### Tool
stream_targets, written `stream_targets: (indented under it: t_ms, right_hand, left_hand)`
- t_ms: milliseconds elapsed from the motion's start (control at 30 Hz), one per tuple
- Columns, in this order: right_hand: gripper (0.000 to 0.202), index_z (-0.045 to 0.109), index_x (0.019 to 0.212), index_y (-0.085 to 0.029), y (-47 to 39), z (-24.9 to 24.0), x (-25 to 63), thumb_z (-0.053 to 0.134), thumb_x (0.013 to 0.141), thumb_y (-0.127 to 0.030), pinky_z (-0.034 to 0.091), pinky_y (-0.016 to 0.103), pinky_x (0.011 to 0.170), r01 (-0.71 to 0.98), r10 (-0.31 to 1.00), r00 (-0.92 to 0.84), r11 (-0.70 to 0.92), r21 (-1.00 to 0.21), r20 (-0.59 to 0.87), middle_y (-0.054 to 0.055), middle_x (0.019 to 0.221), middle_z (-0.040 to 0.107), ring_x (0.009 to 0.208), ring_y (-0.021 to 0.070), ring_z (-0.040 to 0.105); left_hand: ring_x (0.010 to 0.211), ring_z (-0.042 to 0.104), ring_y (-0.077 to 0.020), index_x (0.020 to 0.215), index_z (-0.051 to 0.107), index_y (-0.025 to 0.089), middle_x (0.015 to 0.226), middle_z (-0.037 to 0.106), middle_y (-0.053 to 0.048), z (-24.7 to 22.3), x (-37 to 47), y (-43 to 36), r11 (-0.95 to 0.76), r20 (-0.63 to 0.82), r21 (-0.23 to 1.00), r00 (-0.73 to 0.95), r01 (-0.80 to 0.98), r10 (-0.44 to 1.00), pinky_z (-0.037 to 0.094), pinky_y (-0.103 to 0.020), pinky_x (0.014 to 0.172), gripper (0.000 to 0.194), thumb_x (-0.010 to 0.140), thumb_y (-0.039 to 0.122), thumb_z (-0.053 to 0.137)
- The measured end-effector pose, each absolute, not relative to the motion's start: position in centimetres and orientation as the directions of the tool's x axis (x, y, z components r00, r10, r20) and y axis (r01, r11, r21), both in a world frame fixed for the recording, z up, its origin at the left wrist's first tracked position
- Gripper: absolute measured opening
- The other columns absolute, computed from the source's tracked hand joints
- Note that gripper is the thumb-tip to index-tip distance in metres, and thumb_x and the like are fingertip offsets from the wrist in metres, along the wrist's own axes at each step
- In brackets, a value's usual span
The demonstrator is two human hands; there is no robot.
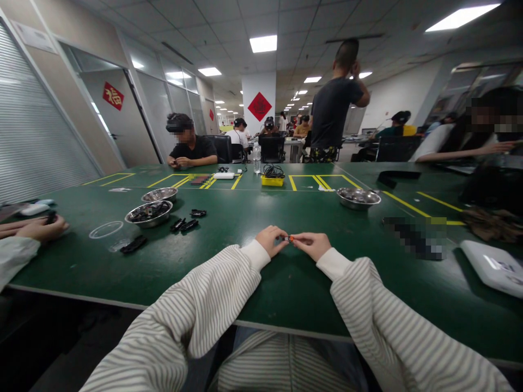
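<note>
Both hands meet near the front edge of the green counter [310, 283], the left hand [271, 240] and right hand [312, 244] with fingers pinching a tiny orange-and-dark part [287, 238] between them. Small black clips [184, 224] lie loose beside a steel bowl [149, 213] toward the left edge, seemingly unhandled yet.

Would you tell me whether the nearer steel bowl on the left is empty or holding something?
Holding something: the nearer steel bowl has dark small parts piled inside it.
</note>
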State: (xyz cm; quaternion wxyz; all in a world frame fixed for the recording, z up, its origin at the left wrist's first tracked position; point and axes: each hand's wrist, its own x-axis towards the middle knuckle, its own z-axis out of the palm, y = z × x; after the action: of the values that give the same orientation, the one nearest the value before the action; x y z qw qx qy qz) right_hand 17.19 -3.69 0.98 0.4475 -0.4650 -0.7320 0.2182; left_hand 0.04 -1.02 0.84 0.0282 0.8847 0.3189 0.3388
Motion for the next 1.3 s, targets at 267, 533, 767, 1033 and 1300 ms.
stream_targets:
  t_ms: [267,533,767,1033,1300]
  right_hand:
    - [0.021,0.066,0.076,-0.015,-4.0,1.3,17.0,0.054,0.064,-0.026,0.051,0.023,0.056,0.543,0.863,-0.182,0.487,-0.684,0.470,0.005,0.071,0.066,0.059,0.0149,0.060]
    - [0.019,0.065,0.075,-0.016,-4.0,1.2,17.1,0.054,0.065,-0.027,0.050,0.023,0.055,0.549,0.827,-0.209,0.541,-0.637,0.522,0.005,0.070,0.066,0.056,0.0132,0.060]
    - [0.019,0.062,0.070,-0.013,-3.4,0.6,17.1,0.058,0.061,-0.029,0.051,0.024,0.055,0.416,0.888,-0.162,0.457,-0.786,0.431,0.006,0.064,0.064,0.056,0.0146,0.060]
    - [0.022,0.064,0.076,-0.013,-3.2,0.5,17.4,0.056,0.063,-0.029,0.050,0.025,0.060,0.411,0.897,-0.207,0.441,-0.798,0.390,0.006,0.069,0.065,0.061,0.0154,0.060]
    - [0.035,0.056,0.099,-0.014,-3.2,0.7,17.6,0.051,0.067,-0.024,0.048,0.022,0.054,0.532,0.894,-0.329,0.442,-0.722,0.304,0.005,0.078,0.065,0.065,0.0143,0.060]
  left_hand:
    - [0.069,0.046,-0.0123,0.081,0.054,0.017,0.073,0.054,-0.002,0.9,-0.1,-1.0,-0.800,0.580,0.221,0.584,0.557,0.567,0.037,-0.025,0.066,0.021,0.074,0.034,0.043]
    - [0.069,0.047,-0.0123,0.078,0.054,0.017,0.072,0.055,-0.003,0.9,0.0,-0.9,-0.824,0.593,0.143,0.619,0.548,0.515,0.036,-0.025,0.065,0.023,0.075,0.035,0.042]
    - [0.069,0.047,-0.0114,0.086,0.053,0.017,0.074,0.055,-0.002,0.6,-0.1,-0.9,-0.836,0.604,0.170,0.615,0.522,0.507,0.038,-0.024,0.066,0.022,0.075,0.033,0.043]
    - [0.071,0.050,-0.0092,0.096,0.050,0.017,0.082,0.054,-0.003,0.4,-0.2,-0.9,-0.862,0.618,0.228,0.616,0.453,0.488,0.041,-0.020,0.067,0.026,0.077,0.030,0.040]
    - [0.073,0.050,-0.0097,0.092,0.056,0.023,0.081,0.055,-0.001,0.2,-2.2,1.5,-0.761,0.559,0.111,0.593,0.640,0.580,0.040,-0.019,0.065,0.024,0.078,0.030,0.038]
